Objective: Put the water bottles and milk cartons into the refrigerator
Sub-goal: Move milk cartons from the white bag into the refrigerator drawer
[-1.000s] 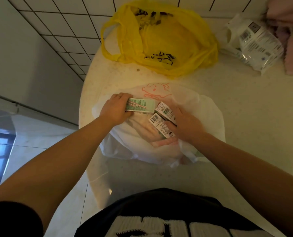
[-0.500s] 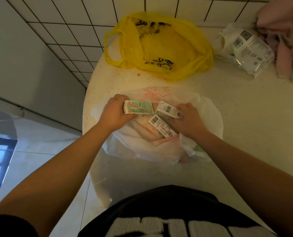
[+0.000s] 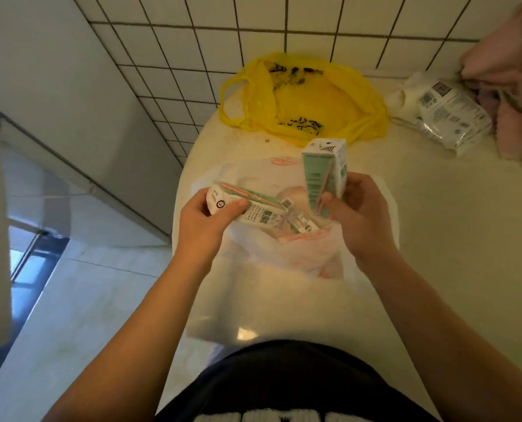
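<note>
Left hand (image 3: 203, 228) curled round a milk carton (image 3: 244, 205), thumb across its face, carton tipped nearly flat. Right hand (image 3: 360, 217) gripping a second carton (image 3: 323, 172) upright by its lower end. Both held just above a white plastic bag (image 3: 253, 284) on the table (image 3: 436, 239), with a third carton (image 3: 303, 225) lying in the bag's mouth between the hands. Farther back, a yellow bag (image 3: 311, 102); to its right a white packet (image 3: 448, 117) and pink cloth (image 3: 503, 65).
</note>
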Demonstrator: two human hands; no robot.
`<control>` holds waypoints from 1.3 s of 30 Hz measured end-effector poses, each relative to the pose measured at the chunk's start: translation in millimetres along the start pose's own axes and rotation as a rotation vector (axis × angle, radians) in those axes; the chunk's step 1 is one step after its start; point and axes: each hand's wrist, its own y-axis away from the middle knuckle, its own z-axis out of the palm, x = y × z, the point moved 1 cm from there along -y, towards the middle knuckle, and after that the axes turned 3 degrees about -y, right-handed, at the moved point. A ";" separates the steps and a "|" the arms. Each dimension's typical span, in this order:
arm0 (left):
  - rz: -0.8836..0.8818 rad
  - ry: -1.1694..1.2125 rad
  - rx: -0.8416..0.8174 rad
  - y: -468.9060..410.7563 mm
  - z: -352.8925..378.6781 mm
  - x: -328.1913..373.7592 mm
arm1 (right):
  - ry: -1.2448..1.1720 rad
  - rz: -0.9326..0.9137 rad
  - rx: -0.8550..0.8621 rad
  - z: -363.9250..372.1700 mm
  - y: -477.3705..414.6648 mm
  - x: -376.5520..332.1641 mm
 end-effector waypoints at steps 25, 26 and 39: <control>-0.711 0.501 0.136 212.4 -230.0 -97.6 | -0.217 0.783 -0.711 199.6 225.7 25.8; -0.719 0.508 0.146 223.5 -251.6 -105.6 | -0.125 0.778 -0.738 217.0 242.8 29.0; -0.505 0.813 0.551 375.8 -507.6 -206.3 | 0.325 0.429 -0.941 468.0 428.6 38.1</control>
